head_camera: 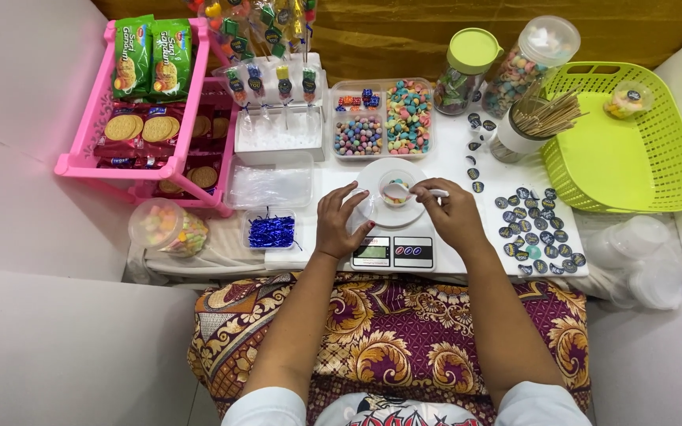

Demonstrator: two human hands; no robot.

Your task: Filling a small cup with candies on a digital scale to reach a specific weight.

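Observation:
A small clear cup (395,189) with a few coloured candies sits on the round white pan of a kitchen scale (395,251). My right hand (451,211) holds a white spoon (414,191) whose bowl reaches over the cup. My left hand (341,219) rests at the left rim of the pan, fingers around what looks like a clear lid, touching the scale. A divided clear box of coloured candy balls (384,118) lies just beyond the scale.
A pink rack (88,142) with biscuit packs stands far left. A clear tub (271,181), blue tinsel box (271,230) and candy jar (169,227) lie left. Round stickers (534,229), a stick cup (518,130), two jars (467,71) and a green basket (625,142) are right.

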